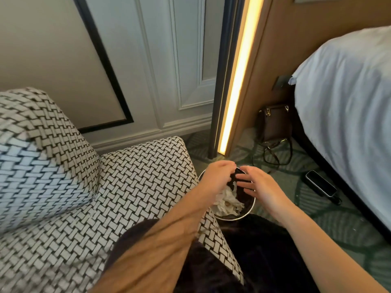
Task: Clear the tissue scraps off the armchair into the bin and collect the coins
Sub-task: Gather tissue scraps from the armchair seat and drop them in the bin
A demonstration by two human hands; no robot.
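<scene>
The armchair [137,187] has a black-and-white woven pattern, and I see no scraps or coins on the part of its seat in view. A round bin [232,217] stands on the floor right beside the chair's right edge. Crumpled white tissue scraps [229,199] lie piled inside it. My left hand [218,176] hovers over the bin with its fingers curled downward; what is under the palm is hidden. My right hand [260,187] is over the bin's right side, fingers relaxed and spread, holding nothing.
A bed [349,102] with white bedding fills the right side. A phone [321,186] lies on the carpet beside it, and a brown handbag [274,123] stands against the wall. A lit vertical light strip [239,81] runs up the wall behind the bin.
</scene>
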